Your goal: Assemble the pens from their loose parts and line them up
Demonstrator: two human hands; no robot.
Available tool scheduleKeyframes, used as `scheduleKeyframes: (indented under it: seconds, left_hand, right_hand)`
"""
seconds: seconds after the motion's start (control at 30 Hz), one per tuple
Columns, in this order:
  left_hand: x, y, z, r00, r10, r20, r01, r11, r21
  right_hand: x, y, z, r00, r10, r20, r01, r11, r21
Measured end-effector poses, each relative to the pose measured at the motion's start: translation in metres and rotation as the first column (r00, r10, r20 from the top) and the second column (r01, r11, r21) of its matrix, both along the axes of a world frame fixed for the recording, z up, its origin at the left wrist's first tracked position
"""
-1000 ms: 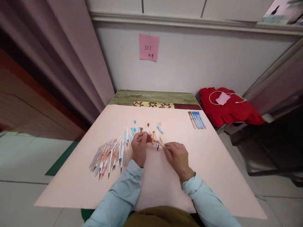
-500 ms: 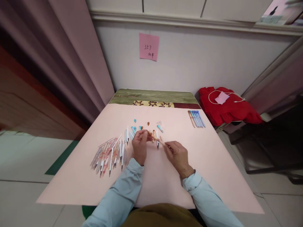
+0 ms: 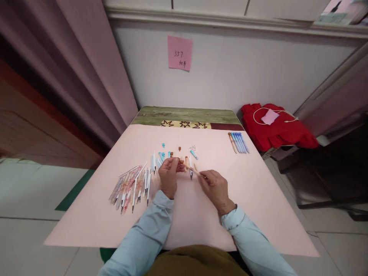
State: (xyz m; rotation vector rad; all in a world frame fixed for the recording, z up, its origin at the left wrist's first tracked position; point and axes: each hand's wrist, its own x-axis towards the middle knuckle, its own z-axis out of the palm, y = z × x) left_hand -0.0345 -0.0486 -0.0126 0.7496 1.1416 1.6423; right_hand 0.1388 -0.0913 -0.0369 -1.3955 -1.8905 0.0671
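Observation:
Both my hands grip one brown-and-beige pen above the middle of the table. My left hand pinches its brown upper end. My right hand is closed on the pale lower end. Under and just past the pen lie a white refill with a dark tip and an orange-brown pen part. Beyond my left hand are light-blue pen barrels and small blue caps. A small brown cap sits farther back.
Left of my hands spreads a pile of clear pen barrels and white refills. Several finished-looking pens lie in a row at the back right. A blue tube rests near small clear pieces. Red cloth is beyond the right edge.
The view has shifted slightly. Both hands keep their grip on the pen, which seems a little closer together at its joint; otherwise the things on the table lie as before.

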Motion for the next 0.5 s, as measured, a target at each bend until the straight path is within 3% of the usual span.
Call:
scheduleKeyframes:
  seconds: [0.2, 0.37, 0.5]
  left_hand:
    - [0.0, 0.0, 0.001, 1.0, -0.002, -0.012, 0.002, 1.0, -0.011]
    - [0.0, -0.002, 0.001, 0.998, -0.029, -0.053, 0.028, 0.999, -0.019]
    - [0.008, -0.011, 0.0, 0.967, -0.149, -0.206, 0.152, 0.988, 0.0]
  right_hand:
    - [-0.001, 0.0, 0.0, 1.0, 0.006, -0.009, -0.006, 1.0, -0.011]
    - [0.001, 0.001, 0.005, 0.991, -0.058, -0.119, 0.052, 0.997, -0.054]
    - [0.023, 0.02, 0.016, 0.954, -0.174, -0.244, 0.149, 0.982, -0.116]
